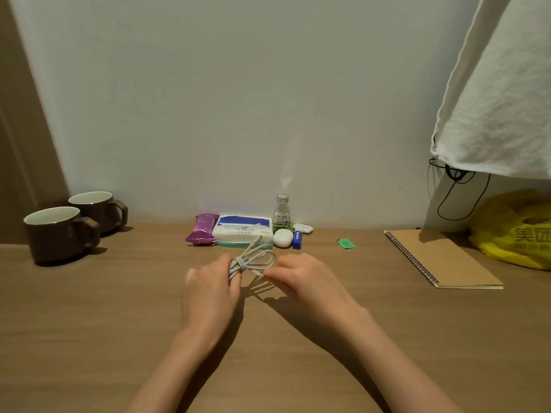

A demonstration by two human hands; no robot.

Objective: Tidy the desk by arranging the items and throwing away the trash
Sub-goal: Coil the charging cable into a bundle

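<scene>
Materials we see across the desk

We find the desk (119, 308) a matt wood-grain board. At nine o'clock the mugs (56, 234) look matt dark ceramic, pale and glossy inside. At twelve, the purple wrapper (202, 229) shines like foil and the tissue pack (243, 231) wears soft plastic film. The cable (253, 257) looks braided. At three, the notebook (441, 257) shows matt kraft paper with a wire spiral, and the yellow bag (515, 234) is glossy crinkled plastic. At one hangs a coarse white cloth (501, 99).

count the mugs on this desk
2. The front mug stands at the far left of the desk. The back mug is just behind it, to its right. No others show, and nothing seems to hide one.
</scene>
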